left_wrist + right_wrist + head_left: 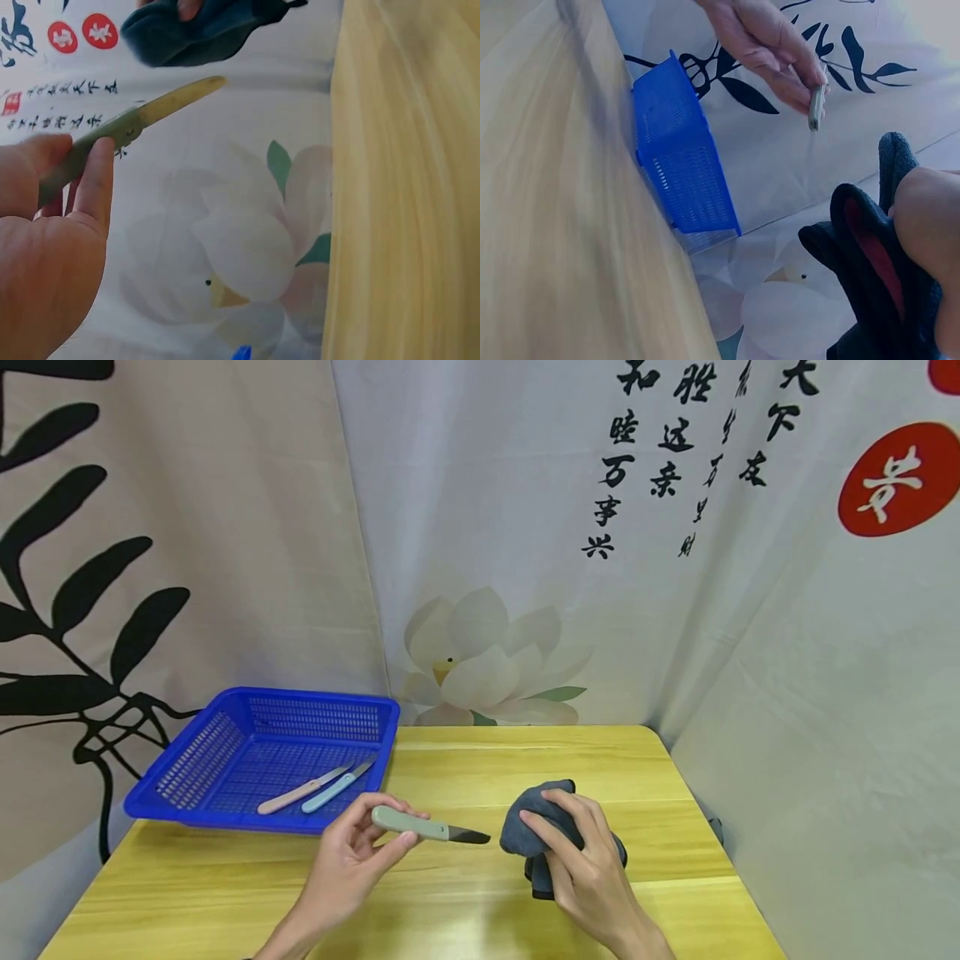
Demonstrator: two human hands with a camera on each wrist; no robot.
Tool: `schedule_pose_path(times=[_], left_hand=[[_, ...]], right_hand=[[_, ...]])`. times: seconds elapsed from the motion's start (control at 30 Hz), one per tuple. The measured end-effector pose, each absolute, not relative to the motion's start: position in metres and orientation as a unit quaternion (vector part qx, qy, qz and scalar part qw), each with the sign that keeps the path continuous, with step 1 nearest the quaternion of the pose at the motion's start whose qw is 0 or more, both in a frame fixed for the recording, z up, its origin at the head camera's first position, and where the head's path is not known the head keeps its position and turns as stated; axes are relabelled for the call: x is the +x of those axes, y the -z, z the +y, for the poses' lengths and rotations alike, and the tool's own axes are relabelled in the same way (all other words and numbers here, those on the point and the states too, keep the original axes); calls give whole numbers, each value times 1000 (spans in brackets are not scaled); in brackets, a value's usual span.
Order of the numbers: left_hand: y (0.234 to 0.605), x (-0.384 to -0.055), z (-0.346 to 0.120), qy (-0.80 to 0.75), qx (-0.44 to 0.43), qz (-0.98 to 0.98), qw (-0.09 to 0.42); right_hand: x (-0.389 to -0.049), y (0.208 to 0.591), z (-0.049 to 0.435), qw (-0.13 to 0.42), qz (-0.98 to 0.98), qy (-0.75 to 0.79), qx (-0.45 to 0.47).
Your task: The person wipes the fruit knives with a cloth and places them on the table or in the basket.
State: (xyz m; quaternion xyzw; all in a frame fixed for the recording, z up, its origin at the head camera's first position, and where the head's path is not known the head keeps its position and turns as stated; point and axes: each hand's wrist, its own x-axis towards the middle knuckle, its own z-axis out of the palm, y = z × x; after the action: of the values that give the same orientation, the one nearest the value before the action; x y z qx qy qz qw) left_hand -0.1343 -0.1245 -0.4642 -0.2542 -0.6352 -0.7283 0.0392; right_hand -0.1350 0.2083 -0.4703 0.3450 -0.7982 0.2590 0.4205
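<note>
Between thumb and fingers, my left hand [352, 852] pinches the pale green handle of a small knife [420, 825]. Its blade points right, toward a dark grey-blue cloth [536, 818] with black edging. That cloth is bunched up in my right hand [592, 868], whose fingers curl over it above the table. A short gap separates the blade tip from the cloth. In the left wrist view the knife [90, 154] has its blade extended below the cloth [202, 34]. The right wrist view shows folds of the cloth [870, 262] hanging from my grip.
A blue plastic basket [225, 697] stands at the table's back left corner. Inside it lie a pink-handled knife [300, 792] and a light blue-handled knife [337, 787], side by side. The wooden table [450, 910] meets a printed curtain [487, 485] behind and at the right.
</note>
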Motion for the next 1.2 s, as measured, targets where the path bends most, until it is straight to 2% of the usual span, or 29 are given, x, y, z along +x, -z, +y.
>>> schedule_pose_path(times=[0.17, 0.67, 1.07, 1.2], left_hand=[[468, -131, -117, 762, -248, -596, 38], [472, -123, -100, 786, -171, -590, 76], [469, -117, -87, 783, -121, -603, 86], [468, -116, -86, 787, -112, -599, 96]], right_hand=[[-135, 460, 201, 432, -790, -254, 353], [-128, 441, 172, 446, -799, -195, 353], [-121, 445, 158, 363, -860, -86, 348], [-122, 445, 158, 360, -865, -83, 340]])
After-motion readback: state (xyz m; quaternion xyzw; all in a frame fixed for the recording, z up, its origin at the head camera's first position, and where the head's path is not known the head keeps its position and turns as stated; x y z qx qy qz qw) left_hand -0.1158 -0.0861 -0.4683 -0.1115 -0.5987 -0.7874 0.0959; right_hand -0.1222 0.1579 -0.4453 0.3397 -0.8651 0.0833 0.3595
